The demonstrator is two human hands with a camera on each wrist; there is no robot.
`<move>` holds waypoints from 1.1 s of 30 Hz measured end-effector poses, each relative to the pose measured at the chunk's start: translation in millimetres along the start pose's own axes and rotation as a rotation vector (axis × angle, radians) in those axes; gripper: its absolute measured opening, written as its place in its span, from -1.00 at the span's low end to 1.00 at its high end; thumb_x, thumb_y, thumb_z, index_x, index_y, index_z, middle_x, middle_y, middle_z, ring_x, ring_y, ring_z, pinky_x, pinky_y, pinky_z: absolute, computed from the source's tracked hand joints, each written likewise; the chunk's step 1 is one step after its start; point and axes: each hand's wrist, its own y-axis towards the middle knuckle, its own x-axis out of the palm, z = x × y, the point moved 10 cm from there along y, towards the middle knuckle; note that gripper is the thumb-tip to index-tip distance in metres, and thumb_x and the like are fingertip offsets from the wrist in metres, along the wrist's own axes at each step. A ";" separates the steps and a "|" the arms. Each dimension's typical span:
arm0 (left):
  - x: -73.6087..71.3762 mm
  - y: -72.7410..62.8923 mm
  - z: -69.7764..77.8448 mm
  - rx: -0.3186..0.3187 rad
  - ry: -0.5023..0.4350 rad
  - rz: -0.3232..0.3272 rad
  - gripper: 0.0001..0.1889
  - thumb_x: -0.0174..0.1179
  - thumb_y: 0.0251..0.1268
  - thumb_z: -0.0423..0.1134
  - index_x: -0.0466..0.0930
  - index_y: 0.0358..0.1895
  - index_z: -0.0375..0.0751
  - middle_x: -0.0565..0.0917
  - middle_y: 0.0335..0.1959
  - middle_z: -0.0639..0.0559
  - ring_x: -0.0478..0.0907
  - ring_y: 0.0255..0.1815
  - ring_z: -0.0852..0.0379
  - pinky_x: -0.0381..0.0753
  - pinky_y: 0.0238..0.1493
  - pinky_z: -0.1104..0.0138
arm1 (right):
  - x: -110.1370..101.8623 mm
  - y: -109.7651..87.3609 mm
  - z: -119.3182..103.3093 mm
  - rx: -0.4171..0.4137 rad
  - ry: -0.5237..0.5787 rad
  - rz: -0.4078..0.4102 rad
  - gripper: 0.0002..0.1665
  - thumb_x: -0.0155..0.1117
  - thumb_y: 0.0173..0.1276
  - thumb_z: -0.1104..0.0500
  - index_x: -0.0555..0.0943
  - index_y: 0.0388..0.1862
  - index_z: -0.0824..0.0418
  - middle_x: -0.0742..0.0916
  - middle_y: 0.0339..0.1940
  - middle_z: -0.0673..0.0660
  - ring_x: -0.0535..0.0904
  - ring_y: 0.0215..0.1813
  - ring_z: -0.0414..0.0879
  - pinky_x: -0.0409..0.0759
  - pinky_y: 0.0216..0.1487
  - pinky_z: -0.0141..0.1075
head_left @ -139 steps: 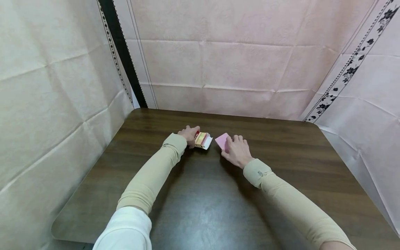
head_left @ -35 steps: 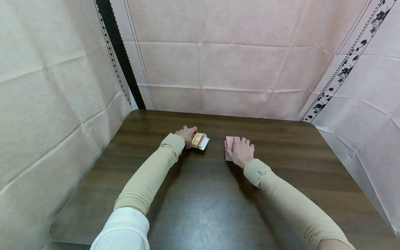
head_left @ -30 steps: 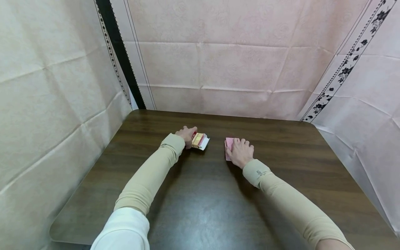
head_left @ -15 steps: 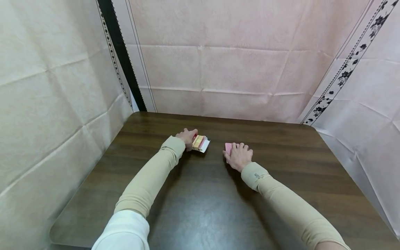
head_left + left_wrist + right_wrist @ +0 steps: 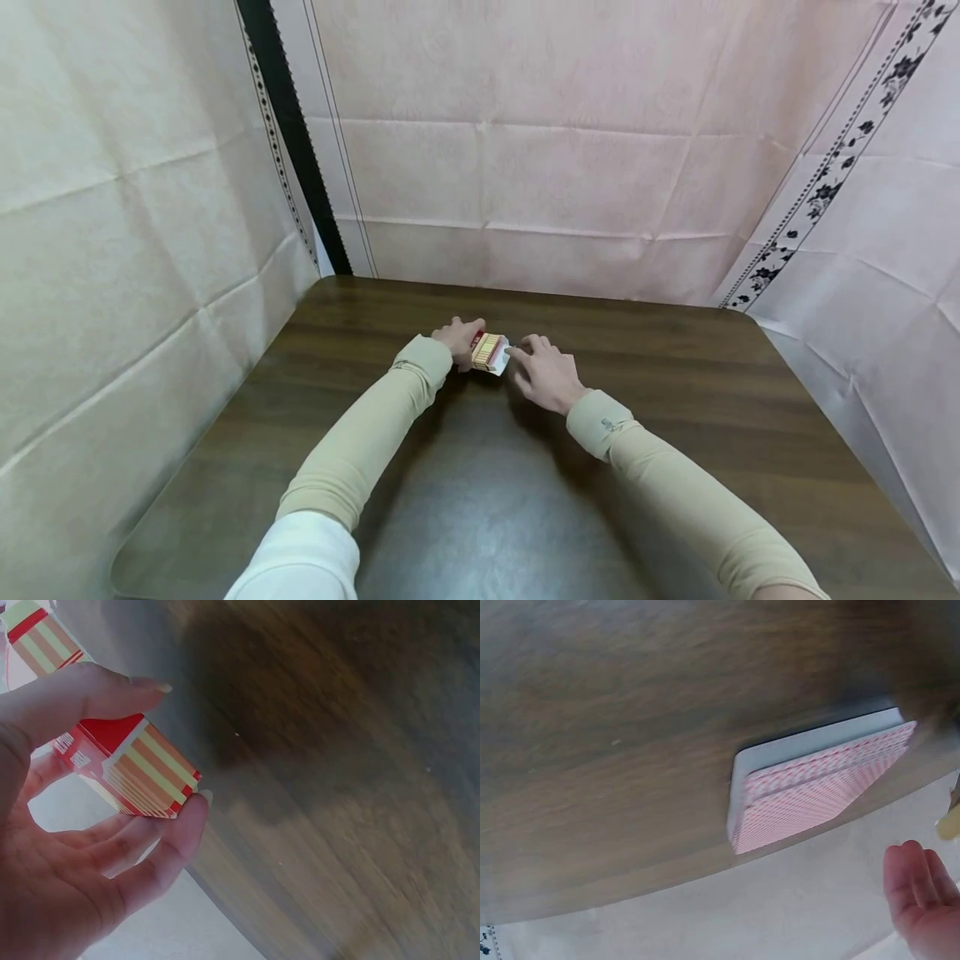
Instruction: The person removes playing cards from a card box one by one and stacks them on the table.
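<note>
My left hand (image 5: pixel 457 340) grips a card box (image 5: pixel 489 352) with red and yellow stripes, thumb on one side and fingers on the other. In the left wrist view, the thumb lies across the red part of the box (image 5: pixel 154 769). The box's white flap (image 5: pixel 500 358) stands out at its right end. My right hand (image 5: pixel 549 379) reaches to that flap with extended fingers, its fingertips at or very near it. A pack of playing cards (image 5: pixel 817 791) with pink patterned backs lies on the table, slightly uneven; in the head view my right hand mostly hides it.
The brown wooden table (image 5: pixel 465 500) has rounded corners and a far edge close beyond the hands. Pale cloth hangs (image 5: pixel 570 183) surround it at the back and both sides.
Earlier my right hand held the cards, set them down to the right and straightened them. It has now left them and moved left to the flap; the left hand shifted slightly right with the box.
</note>
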 end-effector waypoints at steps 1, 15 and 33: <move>0.4 -1.3 2.9 0.011 -0.006 0.001 -0.23 0.42 -0.24 -0.47 0.31 0.15 0.03 0.38 0.03 -0.20 0.45 -0.13 -0.11 0.49 -0.16 0.08 | 1.5 -0.1 -2.9 -0.017 0.000 -0.002 -0.52 0.15 0.27 0.14 0.56 0.20 0.07 0.55 0.12 0.27 0.48 0.08 0.15 0.55 -0.11 0.03; 8.1 2.6 24.6 0.088 -0.025 -0.037 -0.24 0.41 -0.19 -0.51 0.31 0.15 0.07 0.38 0.05 -0.17 0.44 -0.20 -0.06 0.45 -0.32 0.19 | 28.2 2.3 -6.6 -0.041 -0.044 -0.159 -0.56 0.18 0.19 0.22 0.57 0.10 0.11 0.19 0.47 0.46 0.38 0.23 0.31 0.49 0.14 0.11; 7.6 9.3 5.7 0.047 0.002 -0.040 -0.23 0.40 -0.20 -0.50 0.29 0.16 0.08 0.36 0.06 -0.17 0.41 -0.19 -0.07 0.45 -0.25 0.14 | 15.6 6.1 -3.0 -0.071 0.078 -0.028 -0.45 0.34 0.24 -0.02 0.53 0.19 0.09 0.41 0.34 0.38 0.43 0.23 0.22 0.49 0.17 0.08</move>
